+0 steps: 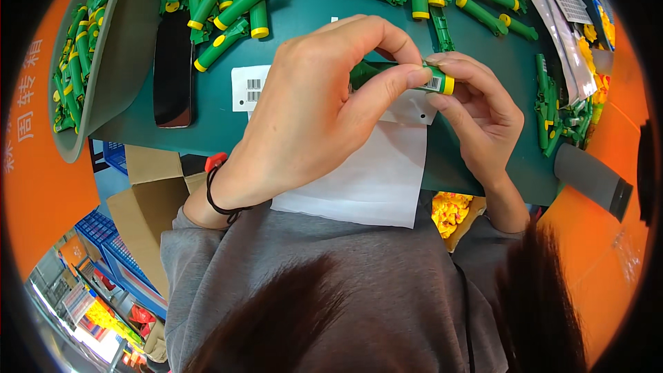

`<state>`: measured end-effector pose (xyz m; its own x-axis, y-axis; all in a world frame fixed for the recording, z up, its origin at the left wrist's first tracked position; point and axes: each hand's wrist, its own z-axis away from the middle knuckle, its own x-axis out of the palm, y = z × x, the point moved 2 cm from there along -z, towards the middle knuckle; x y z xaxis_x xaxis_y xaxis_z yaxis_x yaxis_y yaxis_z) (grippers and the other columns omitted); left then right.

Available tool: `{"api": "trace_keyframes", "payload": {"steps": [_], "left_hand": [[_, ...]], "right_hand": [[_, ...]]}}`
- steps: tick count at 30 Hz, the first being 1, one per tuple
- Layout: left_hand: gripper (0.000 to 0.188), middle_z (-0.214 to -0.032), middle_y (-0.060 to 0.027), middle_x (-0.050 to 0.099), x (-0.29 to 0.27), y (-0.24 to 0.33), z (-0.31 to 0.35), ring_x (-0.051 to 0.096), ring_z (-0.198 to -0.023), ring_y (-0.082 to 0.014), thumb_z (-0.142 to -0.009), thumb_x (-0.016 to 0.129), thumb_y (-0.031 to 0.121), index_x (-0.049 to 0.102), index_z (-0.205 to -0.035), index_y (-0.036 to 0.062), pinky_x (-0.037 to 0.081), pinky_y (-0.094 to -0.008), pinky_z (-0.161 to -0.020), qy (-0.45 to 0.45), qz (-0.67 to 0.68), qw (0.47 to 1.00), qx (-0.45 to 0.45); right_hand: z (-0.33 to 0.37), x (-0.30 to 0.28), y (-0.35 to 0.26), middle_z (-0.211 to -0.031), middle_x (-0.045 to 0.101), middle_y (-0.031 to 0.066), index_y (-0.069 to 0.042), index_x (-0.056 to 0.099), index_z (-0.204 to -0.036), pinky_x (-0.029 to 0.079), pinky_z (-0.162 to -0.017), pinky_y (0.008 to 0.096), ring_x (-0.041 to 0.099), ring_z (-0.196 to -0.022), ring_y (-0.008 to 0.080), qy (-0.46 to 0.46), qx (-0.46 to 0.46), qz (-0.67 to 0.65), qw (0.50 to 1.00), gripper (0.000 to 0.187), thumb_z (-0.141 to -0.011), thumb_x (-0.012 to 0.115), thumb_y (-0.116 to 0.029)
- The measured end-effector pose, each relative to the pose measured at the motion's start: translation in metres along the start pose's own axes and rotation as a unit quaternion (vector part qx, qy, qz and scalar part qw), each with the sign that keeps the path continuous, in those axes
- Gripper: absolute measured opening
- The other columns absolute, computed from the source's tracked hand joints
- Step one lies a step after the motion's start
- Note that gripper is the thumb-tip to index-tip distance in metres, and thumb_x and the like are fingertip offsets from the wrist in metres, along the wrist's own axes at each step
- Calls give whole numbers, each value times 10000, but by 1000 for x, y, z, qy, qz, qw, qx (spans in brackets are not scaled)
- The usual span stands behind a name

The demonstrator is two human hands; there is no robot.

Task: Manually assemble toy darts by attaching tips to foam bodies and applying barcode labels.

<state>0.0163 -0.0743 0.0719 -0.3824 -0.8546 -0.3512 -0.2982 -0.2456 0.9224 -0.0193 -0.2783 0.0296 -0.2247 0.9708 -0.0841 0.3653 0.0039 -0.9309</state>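
Observation:
Between my two hands is a green plastic tube (447, 85) with a yellow end cap and a small white barcode sticker on its side. My left hand (318, 97) pinches it, the thumb pressing at the sticker's edge; the curled fingers hide much of the tube. My right hand (480, 93) grips the yellow-capped end between thumb and fingers. Beneath them, a white label sheet (373, 179) lies on the green table and hangs over its near edge. A barcode label (253, 90) shows on its left part.
Many green tubes (238, 7) lie piled along the far side. At the left are a grey bin (124, 55) of tubes and a black phone (174, 76). Label sheets (552, 34) and a grey cylinder (590, 178) are at the right. A cardboard box (148, 221) stands below left.

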Motion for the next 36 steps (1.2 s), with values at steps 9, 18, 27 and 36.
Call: {"api": "trace_keyframes", "payload": {"steps": [9,18,27,36], "left_hand": [[77,-930,-47,686,0,0,0,602,-878,-112,-882,685,43,657,-931,-9,454,-251,-830,4,-23,1000,-5],[173,-854,-41,681,12,-6,1,600,-807,-79,-891,720,154,670,-958,3,469,-235,-713,-15,12,999,-48],[307,-893,-79,713,-93,-15,20,657,-772,-172,-1000,442,143,711,-1091,26,514,-296,-728,211,-254,937,112],[320,-1140,-88,688,-110,-35,41,632,-1043,-250,-832,730,98,691,-1148,62,485,-338,-909,276,-318,887,188]], "right_hand": [[-1,2,-2,-1274,575,210,67,594,-1197,505,-989,360,589,-1179,265,0,7,12,1000,382,-829,654,148],[0,1,-2,-1249,601,194,57,618,-1186,513,-949,344,604,-1144,252,2,24,-27,999,351,-843,666,116],[3,-7,-25,-967,623,72,25,621,-1051,473,-747,250,569,-869,109,105,111,229,962,157,-898,634,-6],[19,3,0,-783,571,-19,42,660,-977,353,-569,178,456,-643,19,-31,374,166,912,162,-919,687,-108]]}}
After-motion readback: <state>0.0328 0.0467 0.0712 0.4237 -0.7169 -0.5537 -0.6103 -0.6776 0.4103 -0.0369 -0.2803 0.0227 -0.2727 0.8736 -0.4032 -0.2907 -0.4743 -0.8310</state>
